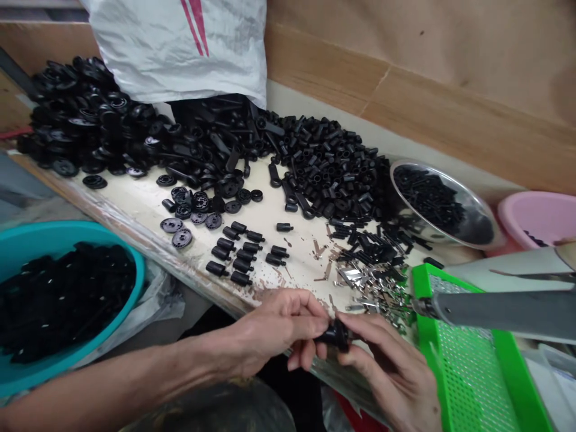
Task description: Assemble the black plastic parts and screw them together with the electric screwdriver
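Between both hands, at the table's front edge, is a small black plastic part (333, 335). The fingers of my left hand (288, 324) are closed round its left end. My right hand (391, 360) pinches the other end between thumb and fingers. Fingers cover much of the part, so its full shape cannot be made out. Just beyond my left hand, several black cylindrical pieces with thin stems (243, 264) lie in loose rows. To the far side of my right hand are scattered shiny metal pieces (366, 285) and thin black rods (371, 246).
A heap of black tubes (333, 162), black arm-like parts (216, 144) and round black discs (94, 126) fills the back. Around stand a teal basin (139, 270), a steel bowl (481, 219), a pink basin (535, 207), a green basket (517, 372) and a white sack (189, 48).
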Action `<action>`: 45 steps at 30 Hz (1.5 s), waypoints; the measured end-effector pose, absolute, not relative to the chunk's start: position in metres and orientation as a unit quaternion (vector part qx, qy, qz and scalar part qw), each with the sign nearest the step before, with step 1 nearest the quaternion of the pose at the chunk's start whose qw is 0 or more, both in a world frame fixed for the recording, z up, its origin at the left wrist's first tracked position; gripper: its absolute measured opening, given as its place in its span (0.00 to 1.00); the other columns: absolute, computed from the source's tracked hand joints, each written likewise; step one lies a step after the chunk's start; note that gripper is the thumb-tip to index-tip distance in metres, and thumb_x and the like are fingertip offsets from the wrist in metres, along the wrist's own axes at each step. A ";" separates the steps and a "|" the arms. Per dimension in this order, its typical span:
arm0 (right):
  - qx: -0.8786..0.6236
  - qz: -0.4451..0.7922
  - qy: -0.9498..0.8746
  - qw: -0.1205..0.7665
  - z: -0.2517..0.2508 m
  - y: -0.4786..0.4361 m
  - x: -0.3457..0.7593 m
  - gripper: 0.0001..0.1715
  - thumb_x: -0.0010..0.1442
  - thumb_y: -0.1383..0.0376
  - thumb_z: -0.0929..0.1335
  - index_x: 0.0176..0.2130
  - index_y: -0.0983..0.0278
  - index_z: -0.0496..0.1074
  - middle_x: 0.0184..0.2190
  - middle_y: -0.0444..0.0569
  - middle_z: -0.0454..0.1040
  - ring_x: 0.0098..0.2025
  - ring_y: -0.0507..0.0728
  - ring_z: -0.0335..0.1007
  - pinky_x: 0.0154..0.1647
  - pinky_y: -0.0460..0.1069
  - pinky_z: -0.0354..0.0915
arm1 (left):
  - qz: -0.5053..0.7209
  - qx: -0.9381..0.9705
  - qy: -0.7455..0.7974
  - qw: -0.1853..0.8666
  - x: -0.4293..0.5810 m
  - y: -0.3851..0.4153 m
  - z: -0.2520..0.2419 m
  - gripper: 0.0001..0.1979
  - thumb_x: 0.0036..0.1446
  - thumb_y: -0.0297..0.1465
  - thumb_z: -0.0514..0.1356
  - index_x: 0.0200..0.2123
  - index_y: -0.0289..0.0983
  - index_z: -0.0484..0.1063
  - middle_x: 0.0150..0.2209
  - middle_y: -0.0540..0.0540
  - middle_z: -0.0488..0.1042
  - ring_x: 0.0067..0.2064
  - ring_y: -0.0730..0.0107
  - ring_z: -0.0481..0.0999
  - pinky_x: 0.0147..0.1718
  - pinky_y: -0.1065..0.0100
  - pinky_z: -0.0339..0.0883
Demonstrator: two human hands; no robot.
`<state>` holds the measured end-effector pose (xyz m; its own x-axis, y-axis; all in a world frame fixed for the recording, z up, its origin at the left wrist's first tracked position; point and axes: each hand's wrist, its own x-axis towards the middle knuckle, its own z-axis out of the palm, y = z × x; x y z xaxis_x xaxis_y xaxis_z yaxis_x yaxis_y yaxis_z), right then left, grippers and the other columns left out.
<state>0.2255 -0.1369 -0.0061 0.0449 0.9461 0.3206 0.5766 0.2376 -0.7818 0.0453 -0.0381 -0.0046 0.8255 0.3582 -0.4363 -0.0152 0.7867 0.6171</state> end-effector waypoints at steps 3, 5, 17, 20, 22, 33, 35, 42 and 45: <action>-0.564 0.200 -0.673 0.435 -0.011 -0.141 0.226 0.20 0.58 0.66 0.71 0.50 0.53 0.74 0.41 0.47 0.79 0.41 0.56 0.76 0.41 0.47 0.73 | 0.076 0.280 0.245 0.925 0.045 -0.037 -0.006 0.09 0.54 0.34 0.62 0.32 0.33 0.69 0.21 0.48 0.73 0.14 0.83 0.62 0.12 0.80 0.51; -0.557 0.188 -0.678 0.441 -0.013 -0.144 0.226 0.21 0.58 0.67 0.71 0.51 0.52 0.73 0.43 0.48 0.78 0.43 0.56 0.76 0.43 0.47 0.73 | 0.060 0.261 0.225 0.937 0.046 -0.037 -0.007 0.10 0.54 0.34 0.61 0.31 0.32 0.69 0.21 0.48 0.73 0.12 0.84 0.59 0.11 0.79 0.49; -0.563 0.213 -0.662 0.446 0.003 -0.157 0.221 0.19 0.58 0.65 0.71 0.50 0.52 0.72 0.42 0.45 0.76 0.44 0.53 0.73 0.43 0.44 0.71 | 0.063 0.226 0.175 0.956 0.040 -0.054 0.010 0.08 0.59 0.34 0.58 0.34 0.34 0.65 0.22 0.48 0.72 0.12 0.85 0.55 0.11 0.79 0.44; -0.552 0.213 -0.663 0.459 0.008 -0.163 0.218 0.18 0.58 0.65 0.72 0.49 0.52 0.73 0.42 0.44 0.76 0.44 0.52 0.72 0.44 0.42 0.70 | 0.062 0.203 0.145 0.966 0.036 -0.062 0.011 0.08 0.60 0.34 0.58 0.33 0.33 0.66 0.22 0.47 0.72 0.13 0.86 0.54 0.11 0.79 0.42; -0.554 0.220 -0.645 0.478 0.012 -0.168 0.213 0.15 0.58 0.63 0.72 0.47 0.53 0.74 0.40 0.44 0.76 0.42 0.51 0.73 0.41 0.41 0.70 | 0.082 0.234 0.149 0.957 0.032 -0.070 0.015 0.09 0.60 0.35 0.57 0.33 0.33 0.66 0.23 0.47 0.72 0.13 0.85 0.56 0.12 0.79 0.44; -0.539 0.200 -0.630 0.522 0.013 -0.193 0.186 0.16 0.56 0.65 0.73 0.46 0.54 0.74 0.38 0.45 0.75 0.40 0.52 0.73 0.37 0.42 0.71 | 0.174 0.460 0.224 0.841 0.007 -0.102 0.041 0.08 0.55 0.30 0.60 0.37 0.34 0.66 0.20 0.51 0.72 0.18 0.77 0.69 0.19 0.77 0.62; -0.524 0.170 -0.661 0.510 0.012 -0.195 0.186 0.18 0.56 0.68 0.72 0.47 0.55 0.74 0.41 0.46 0.76 0.43 0.54 0.73 0.42 0.45 0.71 | 0.160 0.450 0.206 0.854 0.005 -0.101 0.041 0.08 0.57 0.33 0.59 0.36 0.34 0.66 0.20 0.50 0.72 0.17 0.77 0.68 0.14 0.78 0.60; -0.523 0.162 -0.666 0.507 0.006 -0.208 0.182 0.19 0.56 0.70 0.72 0.48 0.56 0.73 0.42 0.46 0.77 0.44 0.53 0.73 0.45 0.43 0.70 | 0.058 0.372 0.160 0.913 0.000 -0.101 0.038 0.15 0.60 0.38 0.55 0.29 0.31 0.69 0.21 0.46 0.72 0.14 0.81 0.64 0.10 0.80 0.53; -0.546 0.215 -0.612 0.530 0.005 -0.211 0.177 0.16 0.57 0.68 0.71 0.46 0.55 0.73 0.39 0.44 0.75 0.41 0.51 0.73 0.42 0.41 0.70 | 0.110 0.432 0.189 0.875 0.001 -0.109 0.038 0.12 0.60 0.40 0.56 0.33 0.35 0.64 0.21 0.50 0.71 0.14 0.81 0.64 0.10 0.80 0.51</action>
<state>0.1774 -0.2111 0.0050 0.1578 0.8966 0.4138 0.4416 0.3107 -0.8417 0.0009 -0.1091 0.0383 0.9045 0.3557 -0.2352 -0.0293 0.6020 0.7980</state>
